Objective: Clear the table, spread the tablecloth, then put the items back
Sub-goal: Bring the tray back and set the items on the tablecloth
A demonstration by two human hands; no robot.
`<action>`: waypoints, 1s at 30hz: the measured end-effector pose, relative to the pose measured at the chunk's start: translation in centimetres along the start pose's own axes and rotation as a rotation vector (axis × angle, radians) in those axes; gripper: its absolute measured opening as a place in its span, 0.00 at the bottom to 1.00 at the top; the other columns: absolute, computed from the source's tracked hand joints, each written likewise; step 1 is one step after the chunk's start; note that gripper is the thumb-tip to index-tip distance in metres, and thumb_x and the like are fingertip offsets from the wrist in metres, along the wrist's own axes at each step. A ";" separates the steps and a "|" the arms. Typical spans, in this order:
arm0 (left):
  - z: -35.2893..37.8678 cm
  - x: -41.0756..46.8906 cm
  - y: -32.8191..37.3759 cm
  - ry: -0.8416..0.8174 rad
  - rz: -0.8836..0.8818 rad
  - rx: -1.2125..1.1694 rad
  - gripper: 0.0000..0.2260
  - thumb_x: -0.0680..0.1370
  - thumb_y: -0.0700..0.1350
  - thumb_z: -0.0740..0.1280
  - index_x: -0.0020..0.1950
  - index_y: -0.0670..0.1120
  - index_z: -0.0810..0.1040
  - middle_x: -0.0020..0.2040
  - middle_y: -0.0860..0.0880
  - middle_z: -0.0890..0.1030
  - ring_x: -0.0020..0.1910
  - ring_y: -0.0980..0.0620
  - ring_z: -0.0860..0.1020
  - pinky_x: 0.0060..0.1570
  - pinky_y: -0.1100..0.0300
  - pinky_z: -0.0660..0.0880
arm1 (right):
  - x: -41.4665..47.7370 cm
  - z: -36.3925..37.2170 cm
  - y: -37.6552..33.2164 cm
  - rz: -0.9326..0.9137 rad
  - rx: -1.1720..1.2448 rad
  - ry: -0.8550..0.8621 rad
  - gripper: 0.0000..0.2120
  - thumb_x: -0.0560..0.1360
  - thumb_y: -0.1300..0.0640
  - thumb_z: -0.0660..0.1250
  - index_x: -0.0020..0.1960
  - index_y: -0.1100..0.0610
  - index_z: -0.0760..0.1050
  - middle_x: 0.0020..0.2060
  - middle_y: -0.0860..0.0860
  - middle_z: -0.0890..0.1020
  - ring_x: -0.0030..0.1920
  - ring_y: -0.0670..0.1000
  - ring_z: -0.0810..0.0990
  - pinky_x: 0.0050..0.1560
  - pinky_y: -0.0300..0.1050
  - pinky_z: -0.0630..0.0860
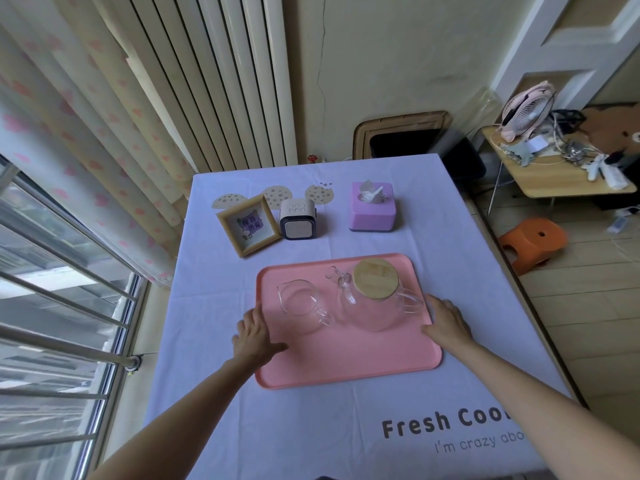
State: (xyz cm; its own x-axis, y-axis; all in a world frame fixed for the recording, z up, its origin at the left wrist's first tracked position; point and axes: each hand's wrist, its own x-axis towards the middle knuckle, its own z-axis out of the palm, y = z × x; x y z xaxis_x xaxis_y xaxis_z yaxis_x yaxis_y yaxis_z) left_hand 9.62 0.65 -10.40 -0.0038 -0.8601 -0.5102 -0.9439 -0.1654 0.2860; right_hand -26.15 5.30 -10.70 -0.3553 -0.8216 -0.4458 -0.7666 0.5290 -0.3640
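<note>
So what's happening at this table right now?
A person is setting a pink tray on the tablecloth, left hand on its left edge and right hand on its right edge. On the tray stand a glass teapot with a wooden lid and a small glass pitcher. A picture frame, a small speaker and a tissue box already sit further back on the cloth.

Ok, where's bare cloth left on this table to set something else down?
Free: the wide near strip between the pink tray and the printed lettering, the right side beside the tissue box, and the band between the tray and the back row. Crowded: the back left, where the picture frame and small speaker stand close together.
</note>
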 end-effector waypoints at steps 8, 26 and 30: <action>4.1 -2.4 -2.4 -0.083 -0.007 0.151 0.44 0.73 0.56 0.68 0.77 0.45 0.44 0.78 0.45 0.45 0.76 0.44 0.49 0.70 0.45 0.58 | -1.7 3.0 2.7 0.173 -0.162 0.033 0.17 0.75 0.63 0.60 0.63 0.57 0.70 0.59 0.56 0.78 0.58 0.57 0.77 0.51 0.46 0.75; 4.2 -2.3 -4.2 -0.163 0.130 0.452 0.50 0.71 0.64 0.67 0.77 0.41 0.38 0.76 0.42 0.35 0.76 0.40 0.43 0.68 0.43 0.60 | -1.8 3.7 3.5 0.270 0.133 0.135 0.11 0.72 0.69 0.59 0.43 0.54 0.73 0.50 0.59 0.81 0.50 0.61 0.78 0.46 0.46 0.74; 4.2 -2.3 -4.1 -0.170 0.106 0.416 0.51 0.71 0.63 0.67 0.77 0.43 0.37 0.76 0.43 0.34 0.77 0.41 0.42 0.68 0.42 0.60 | -1.3 3.4 3.4 0.293 0.194 0.108 0.11 0.72 0.69 0.59 0.45 0.55 0.75 0.51 0.58 0.81 0.51 0.60 0.78 0.47 0.45 0.73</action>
State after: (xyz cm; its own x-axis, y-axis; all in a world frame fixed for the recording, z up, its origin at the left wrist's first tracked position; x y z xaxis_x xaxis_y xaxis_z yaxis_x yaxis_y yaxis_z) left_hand 12.11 5.29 -13.80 -0.1289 -0.7649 -0.6312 -0.9876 0.1566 0.0119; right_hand -26.49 8.90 -14.14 -0.6075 -0.6412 -0.4688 -0.5117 0.7673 -0.3865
